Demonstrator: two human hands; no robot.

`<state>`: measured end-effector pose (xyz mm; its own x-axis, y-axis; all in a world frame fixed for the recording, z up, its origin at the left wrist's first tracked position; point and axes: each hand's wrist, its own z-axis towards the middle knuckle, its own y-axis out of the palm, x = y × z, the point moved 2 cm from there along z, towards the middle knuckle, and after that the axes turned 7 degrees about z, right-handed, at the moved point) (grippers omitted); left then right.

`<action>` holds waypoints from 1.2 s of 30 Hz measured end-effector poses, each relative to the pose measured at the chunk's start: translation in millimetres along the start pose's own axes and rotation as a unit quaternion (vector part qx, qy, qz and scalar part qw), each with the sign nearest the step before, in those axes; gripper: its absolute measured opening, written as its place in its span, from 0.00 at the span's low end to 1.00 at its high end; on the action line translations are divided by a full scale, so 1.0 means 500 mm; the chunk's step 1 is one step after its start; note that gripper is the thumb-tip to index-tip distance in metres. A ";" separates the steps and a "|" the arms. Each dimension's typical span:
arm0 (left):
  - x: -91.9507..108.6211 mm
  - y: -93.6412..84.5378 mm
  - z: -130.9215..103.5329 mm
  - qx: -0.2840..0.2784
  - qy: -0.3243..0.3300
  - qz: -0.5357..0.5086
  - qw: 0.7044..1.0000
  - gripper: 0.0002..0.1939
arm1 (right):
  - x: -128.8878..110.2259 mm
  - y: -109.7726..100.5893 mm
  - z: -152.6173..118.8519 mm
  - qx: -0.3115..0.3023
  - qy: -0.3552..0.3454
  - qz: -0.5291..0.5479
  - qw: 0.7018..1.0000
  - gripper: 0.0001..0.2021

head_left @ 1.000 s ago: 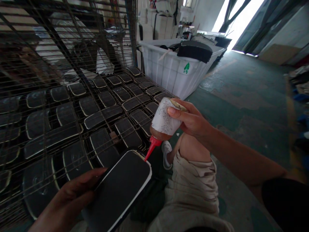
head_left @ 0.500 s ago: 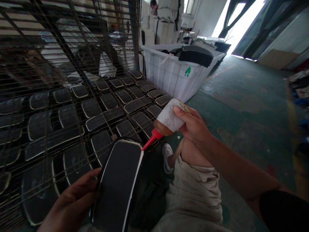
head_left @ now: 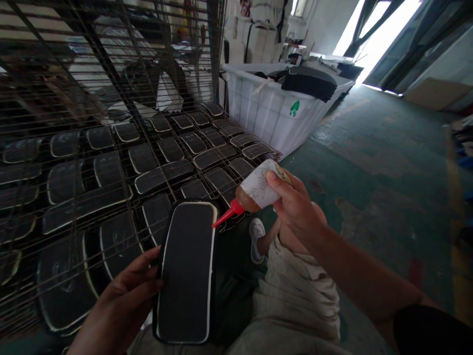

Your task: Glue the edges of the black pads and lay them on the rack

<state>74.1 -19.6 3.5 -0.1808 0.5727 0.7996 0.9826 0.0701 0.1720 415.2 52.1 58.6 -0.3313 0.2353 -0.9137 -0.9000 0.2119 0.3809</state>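
Directions: read from the middle of your view, unless a line says otherwise.
Left hand: your left hand (head_left: 125, 291) is toward 7 o'clock, pinched on the long left edge of the black panel (head_left: 185, 271), the thumb on its face.
Right hand: your right hand (head_left: 295, 202) is near 4 o'clock, wrapped around the bottle (head_left: 258, 185), with the thumb pressed on its white side.
Black panel: it sits at 7 o'clock above your lap, its long side running roughly from 12 to 6 — a pale line (head_left: 211, 268) follows its rounded border.
Bottle: it lies tilted just beside the centre, white above and brown toward the neck; its red nozzle (head_left: 232, 210) points to 8 o'clock.
Nozzle tip: it is at the panel's own 1 o'clock, over the pale line — you cannot tell whether it touches.
Wire rack: at 9 o'clock, more dark pads (head_left: 164, 175) with pale outlines lie in rows among the wires.
White bin: the bin (head_left: 254, 103) stands at 1 o'clock, with a green mark (head_left: 294, 108) on its side and a black curved piece (head_left: 310, 84) across its rim.
Floor: the worn green floor (head_left: 373, 172) spreads at 3 o'clock.
Shoe: a white shoe (head_left: 256, 241) shows near 5 o'clock.
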 end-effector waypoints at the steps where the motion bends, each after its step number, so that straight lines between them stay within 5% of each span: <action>1: 0.001 0.003 -0.001 0.000 0.002 -0.001 1.000 0.32 | 0.002 0.001 -0.005 -0.002 0.000 -0.006 1.000 0.23; 12: 0.014 0.021 -0.004 -0.004 0.006 -0.043 0.999 0.29 | 0.002 0.017 -0.080 -0.029 0.027 -0.041 0.998 0.17; 25: 0.040 0.016 0.003 -0.023 0.014 -0.074 0.997 0.28 | 0.013 -0.013 -0.140 -0.103 0.067 -0.124 0.985 0.23; 31: 0.061 0.031 0.000 0.060 0.024 -0.097 0.993 0.25 | 0.012 -0.003 -0.148 -0.126 0.055 -0.131 0.982 0.25; 36: 0.060 0.018 0.005 0.073 0.039 -0.119 0.989 0.22 | 0.012 0.001 -0.147 -0.126 0.047 -0.127 0.983 0.24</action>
<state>77.7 0.4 27.5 -0.4052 0.4612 0.7893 0.9063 0.3160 0.2806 392.2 -16.1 43.1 -0.1007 0.1143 -0.9883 -0.9947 0.0079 0.1023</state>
